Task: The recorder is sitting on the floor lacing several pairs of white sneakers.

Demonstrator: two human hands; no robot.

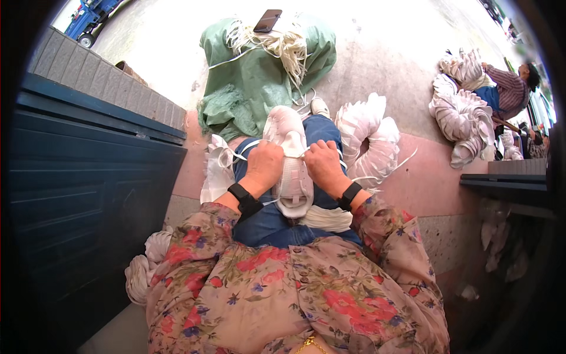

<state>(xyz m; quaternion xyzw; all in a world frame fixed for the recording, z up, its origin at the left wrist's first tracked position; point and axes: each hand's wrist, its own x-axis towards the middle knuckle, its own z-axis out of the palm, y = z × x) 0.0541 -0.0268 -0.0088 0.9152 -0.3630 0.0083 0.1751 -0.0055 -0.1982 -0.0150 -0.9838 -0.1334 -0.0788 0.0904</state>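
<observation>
A pale pinkish-white shoe upper [293, 186] lies lengthwise over my lap, its toe pointing away from me. My left hand [263, 164] is closed at its left side and my right hand [324, 166] at its right. Between them a white shoelace [293, 156] stretches across the lacing area, with one end pinched in each hand. Loose lace lengths trail outside both hands. The fingertips are partly hidden by the backs of the hands. Beneath the upper are my blue jeans [265, 229], with a pale bundle [326, 218] by my right thigh.
Ahead stands a green cloth-covered heap [253, 82] bearing a bunch of cream laces [289, 50] and a phone [268, 20]. Coiled stacks of uppers [377, 138] sit to the right, others [147, 265] behind left. A dark blue door [88, 194] flanks me. Another person [510, 91] works far right.
</observation>
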